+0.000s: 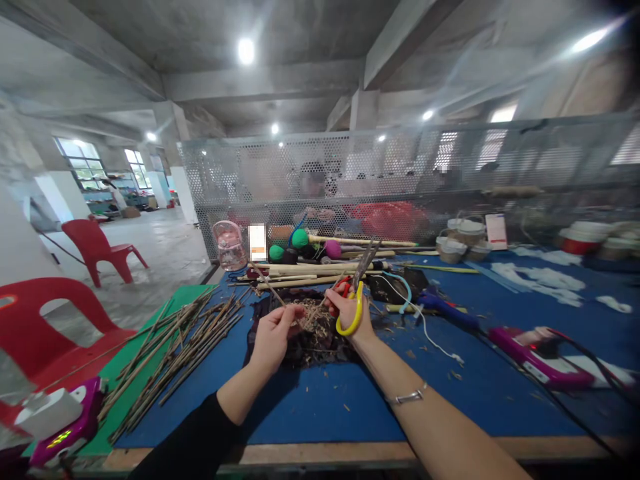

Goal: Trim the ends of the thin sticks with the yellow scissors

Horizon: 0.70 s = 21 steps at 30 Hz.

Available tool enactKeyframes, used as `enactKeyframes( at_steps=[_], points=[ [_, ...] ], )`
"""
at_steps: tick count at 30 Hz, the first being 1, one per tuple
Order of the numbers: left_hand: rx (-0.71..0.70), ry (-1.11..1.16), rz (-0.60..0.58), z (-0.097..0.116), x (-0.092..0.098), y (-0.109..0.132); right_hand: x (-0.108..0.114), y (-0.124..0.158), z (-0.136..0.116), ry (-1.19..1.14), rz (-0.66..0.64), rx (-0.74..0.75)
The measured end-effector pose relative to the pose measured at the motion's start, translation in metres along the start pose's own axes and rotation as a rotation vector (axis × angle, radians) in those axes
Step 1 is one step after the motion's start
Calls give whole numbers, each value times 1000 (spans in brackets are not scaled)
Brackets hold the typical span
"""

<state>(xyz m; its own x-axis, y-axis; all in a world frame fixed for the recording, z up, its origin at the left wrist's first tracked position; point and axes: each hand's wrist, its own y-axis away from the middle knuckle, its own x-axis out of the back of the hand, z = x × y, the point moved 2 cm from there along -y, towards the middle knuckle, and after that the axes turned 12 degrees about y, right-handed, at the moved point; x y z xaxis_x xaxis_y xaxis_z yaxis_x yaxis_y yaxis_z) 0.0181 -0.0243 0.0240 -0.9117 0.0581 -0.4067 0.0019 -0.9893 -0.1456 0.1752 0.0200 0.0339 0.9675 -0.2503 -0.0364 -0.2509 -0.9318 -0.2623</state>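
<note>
My left hand (275,333) pinches a thin brown stick (270,285) that slants up and to the left. In my right hand (347,313) is a pair of scissors (357,320) with yellow and red handles, its dark blades pointing up and away. The fingertips of my right hand are also closed near a thin twig, but I cannot tell whether it is the same stick. Below both hands lies a dark cloth (300,353) strewn with wood shavings (320,317). To the left, a pile of thin brown sticks (190,347) rests on the blue and green table covering.
Pale poles (315,270) lie across the back, near green yarn balls (300,238) and a pink bottle (231,247). A blue-handled tool (445,308), white cord (430,333) and purple power strip (545,360) lie right. Behind stands a perforated metal screen (280,173); red chairs (55,333) stand left.
</note>
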Motion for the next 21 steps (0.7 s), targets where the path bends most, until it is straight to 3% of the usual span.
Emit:
enactKeyframes(
  at_steps=[4,7,11,17,19,21],
  points=[
    [228,31,-23,-12,0,-2,-1,3,-1,45,-28,-14],
    [314,-39,-131,-21,-3,1,-8,10,0,100,-106,47],
    [319,-224,-303,-24,-7,5,-18,21,2,182,-207,134],
    [325,-304,-406,-22,-9,10,-18,20,7,196,-173,131],
    [333,-322,-415,-24,-8,10,-18,18,9,172,-220,85],
    [309,-344,-328,-23,-5,6,-19,19,9,150,-264,55]
  ],
)
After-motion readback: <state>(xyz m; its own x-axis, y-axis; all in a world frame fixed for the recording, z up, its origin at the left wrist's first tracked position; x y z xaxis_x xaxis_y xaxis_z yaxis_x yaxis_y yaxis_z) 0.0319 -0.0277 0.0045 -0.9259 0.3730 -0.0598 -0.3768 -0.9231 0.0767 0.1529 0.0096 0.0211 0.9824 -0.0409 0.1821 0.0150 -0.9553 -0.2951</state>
